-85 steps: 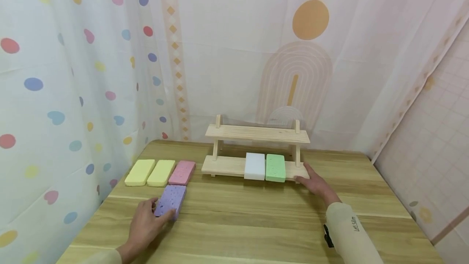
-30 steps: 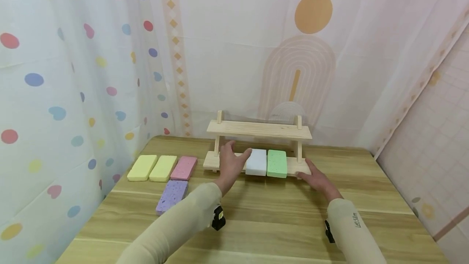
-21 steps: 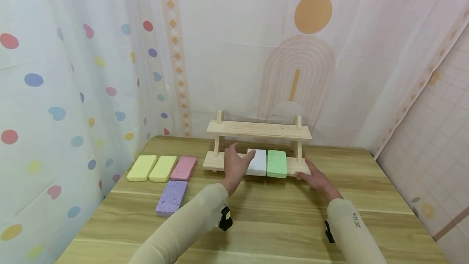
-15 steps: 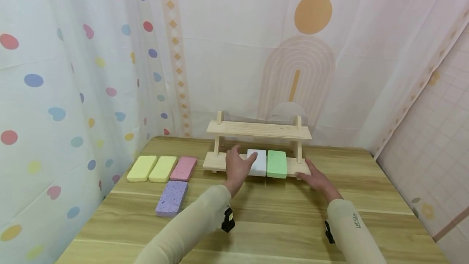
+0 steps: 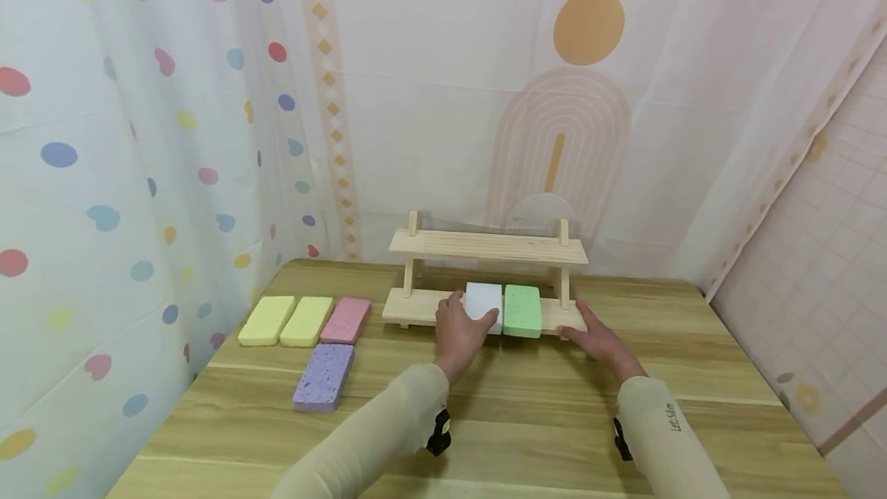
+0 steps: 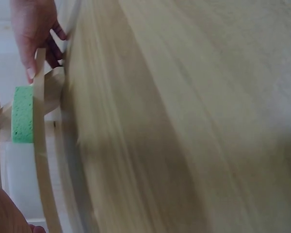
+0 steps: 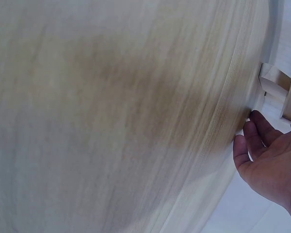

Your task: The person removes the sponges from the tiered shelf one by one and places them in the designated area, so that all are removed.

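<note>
A white sponge (image 5: 483, 305) and a green sponge (image 5: 522, 311) lie side by side on the lower board of a two-tier wooden shelf (image 5: 430, 306). My left hand (image 5: 463, 333) holds the white sponge, thumb over its front and fingers along its left side. At the shelf's right end, my right hand (image 5: 599, 341) grips the lower board. In the left wrist view its thumb lies on the board's upper face, with the other fingers below. A purple sponge (image 5: 323, 377) rests on the table to the left, in front of a pink sponge (image 5: 346, 320).
Two yellow sponges (image 5: 267, 320) sit left of the pink one on the wooden table (image 5: 540, 422). The shelf's upper board (image 5: 485, 245) bears nothing. A patterned curtain (image 5: 430, 98) hangs behind the table and along its left side.
My left hand has let go of the purple sponge, moved right to the shelf and closed on the white sponge. My right hand has stayed at the shelf's end.
</note>
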